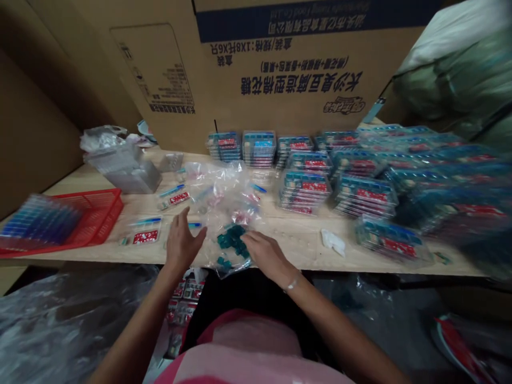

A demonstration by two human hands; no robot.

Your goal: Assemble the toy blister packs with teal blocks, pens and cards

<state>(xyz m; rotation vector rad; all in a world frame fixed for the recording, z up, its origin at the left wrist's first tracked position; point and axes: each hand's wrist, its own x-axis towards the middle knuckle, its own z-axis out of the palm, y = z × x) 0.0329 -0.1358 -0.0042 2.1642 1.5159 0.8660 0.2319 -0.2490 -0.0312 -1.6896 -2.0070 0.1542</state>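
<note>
My left hand is over the table near its front edge, thumb and fingers apart, with nothing seen in it. Partly behind it lies a small clear tray with a blue pen. My right hand is at a pile of small teal blocks, its fingers close together on the pile's right side; what they pinch is hidden. The blocks lie on a clear plastic bag that spreads toward the back. Left of my left hand is a clear tray with a red-and-white card and a blue pen.
A red basket holding blue-tinted clear cases stands at left, near stacked clear boxes. Stacks of packed clear cases fill the back and right. A crumpled white piece lies right of my hand. A large carton stands behind.
</note>
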